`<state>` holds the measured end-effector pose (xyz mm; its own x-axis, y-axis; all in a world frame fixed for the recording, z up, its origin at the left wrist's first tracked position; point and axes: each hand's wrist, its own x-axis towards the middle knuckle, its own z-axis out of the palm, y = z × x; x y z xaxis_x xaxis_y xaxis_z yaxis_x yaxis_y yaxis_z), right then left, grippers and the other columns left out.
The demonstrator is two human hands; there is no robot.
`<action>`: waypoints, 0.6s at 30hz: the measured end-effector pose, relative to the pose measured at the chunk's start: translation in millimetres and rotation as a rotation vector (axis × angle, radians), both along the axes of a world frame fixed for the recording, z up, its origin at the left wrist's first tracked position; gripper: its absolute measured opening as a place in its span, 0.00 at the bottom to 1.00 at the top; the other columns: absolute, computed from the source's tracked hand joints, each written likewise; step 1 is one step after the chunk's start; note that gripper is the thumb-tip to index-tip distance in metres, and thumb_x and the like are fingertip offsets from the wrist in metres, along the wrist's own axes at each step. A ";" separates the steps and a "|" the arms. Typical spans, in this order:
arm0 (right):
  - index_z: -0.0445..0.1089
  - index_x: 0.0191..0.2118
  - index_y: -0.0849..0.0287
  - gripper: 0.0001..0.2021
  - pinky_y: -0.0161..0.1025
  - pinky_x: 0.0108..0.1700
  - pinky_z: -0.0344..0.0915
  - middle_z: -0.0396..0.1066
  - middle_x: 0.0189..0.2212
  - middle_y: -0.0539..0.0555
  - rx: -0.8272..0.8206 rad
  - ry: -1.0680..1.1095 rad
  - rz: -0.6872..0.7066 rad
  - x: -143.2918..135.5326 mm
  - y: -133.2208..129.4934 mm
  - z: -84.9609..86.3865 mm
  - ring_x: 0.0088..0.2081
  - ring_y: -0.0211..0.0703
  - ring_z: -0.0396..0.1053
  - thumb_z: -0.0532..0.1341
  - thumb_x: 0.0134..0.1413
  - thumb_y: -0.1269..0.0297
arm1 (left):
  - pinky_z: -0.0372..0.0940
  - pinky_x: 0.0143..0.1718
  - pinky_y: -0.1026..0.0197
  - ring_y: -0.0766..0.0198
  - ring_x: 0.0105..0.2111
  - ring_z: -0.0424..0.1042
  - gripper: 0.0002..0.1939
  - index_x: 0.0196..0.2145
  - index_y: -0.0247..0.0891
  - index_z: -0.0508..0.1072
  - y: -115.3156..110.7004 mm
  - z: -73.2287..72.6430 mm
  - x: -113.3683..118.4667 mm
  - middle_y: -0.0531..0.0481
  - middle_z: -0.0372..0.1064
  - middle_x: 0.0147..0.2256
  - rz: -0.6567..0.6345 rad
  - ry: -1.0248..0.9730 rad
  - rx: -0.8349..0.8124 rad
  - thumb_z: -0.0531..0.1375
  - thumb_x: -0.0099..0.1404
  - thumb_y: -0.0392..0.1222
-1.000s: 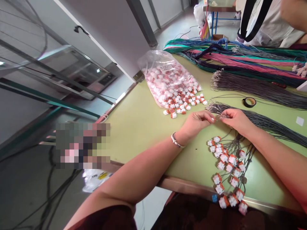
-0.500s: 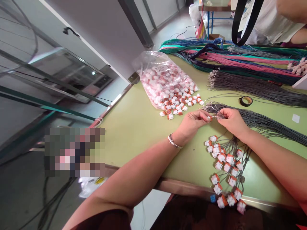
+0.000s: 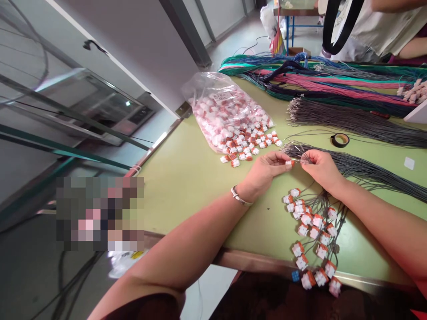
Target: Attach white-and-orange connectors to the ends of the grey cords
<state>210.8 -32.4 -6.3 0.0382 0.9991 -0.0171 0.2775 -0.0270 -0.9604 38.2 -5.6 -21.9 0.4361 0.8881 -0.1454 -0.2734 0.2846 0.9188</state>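
Observation:
Between thumb and fingers, my left hand (image 3: 267,171) pinches a small white-and-orange connector (image 3: 289,163). My right hand (image 3: 320,169), closed just to its right, grips grey wires (image 3: 305,159) whose bare metal ends point at the connector. Whether a wire end sits inside the connector is too small to tell. Below my right hand, several connectors (image 3: 307,218) on grey wires lie fanned towards the table's front edge. Behind my hands stretches a bundle of loose grey wires (image 3: 360,171), its crimped ends by my left fingertips. Loose connectors (image 3: 245,151) spill from a clear plastic bag (image 3: 216,100).
A roll of black tape (image 3: 340,140) and a small white square (image 3: 409,163) lie on the green table (image 3: 187,186). Another dark wire bundle (image 3: 350,122) and coloured wires (image 3: 316,80) run along the back. A person (image 3: 393,31) is across the table.
My left hand's grip has shifted slightly on the connector, with its white part now nearer the thumb. Both hands stay close together; the whole view has moved a little.

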 end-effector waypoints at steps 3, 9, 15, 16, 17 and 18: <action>0.64 0.22 0.58 0.05 0.35 0.27 0.53 0.62 0.19 0.47 0.011 0.015 -0.017 -0.4 -0.6 0.8 0.24 0.34 0.55 0.57 0.35 0.63 | 0.66 0.38 0.63 0.70 0.31 0.70 0.12 0.27 0.35 0.74 0.0 0.5 0.2 0.53 0.73 0.30 -0.035 -0.006 0.011 0.73 0.44 0.35; 0.62 0.21 0.58 0.05 0.35 0.29 0.54 0.60 0.19 0.47 0.039 -0.003 -0.025 -0.2 -0.1 -2.6 0.24 0.34 0.54 0.58 0.34 0.63 | 0.67 0.38 0.62 0.69 0.30 0.70 0.12 0.23 0.35 0.74 -1.8 -1.4 4.7 0.52 0.74 0.29 0.016 -0.005 0.051 0.73 0.43 0.36; 0.62 0.22 0.57 0.05 0.36 0.28 0.54 0.61 0.19 0.47 0.077 -0.038 -0.016 -2.5 -2.6 -3.4 0.24 0.35 0.54 0.57 0.37 0.62 | 0.68 0.41 0.60 0.66 0.34 0.71 0.10 0.21 0.35 0.73 -4.9 -0.4 8.6 0.50 0.74 0.32 0.069 0.095 0.183 0.72 0.43 0.36; 0.62 0.23 0.57 0.05 0.36 0.28 0.54 0.61 0.19 0.47 0.068 -0.055 -0.009 -2.9 -3.1 -3.3 0.24 0.35 0.54 0.57 0.37 0.62 | 0.68 0.42 0.59 0.65 0.35 0.71 0.10 0.20 0.36 0.73 -5.4 -0.1 9.1 0.50 0.74 0.32 0.080 0.123 0.213 0.71 0.43 0.36; 0.62 0.23 0.57 0.05 0.36 0.28 0.54 0.61 0.19 0.47 0.058 -0.074 -0.002 -3.3 -3.4 -3.3 0.24 0.35 0.54 0.57 0.37 0.62 | 0.68 0.42 0.59 0.65 0.35 0.71 0.09 0.20 0.36 0.73 -5.7 0.2 9.5 0.50 0.73 0.32 0.086 0.140 0.231 0.71 0.44 0.36; 0.62 0.23 0.57 0.05 0.36 0.28 0.54 0.61 0.19 0.47 0.053 -0.089 0.004 -3.5 -3.6 -3.5 0.24 0.35 0.55 0.57 0.37 0.62 | 0.68 0.43 0.58 0.65 0.35 0.71 0.09 0.20 0.36 0.73 -6.0 0.4 9.8 0.50 0.73 0.32 0.084 0.145 0.236 0.71 0.44 0.35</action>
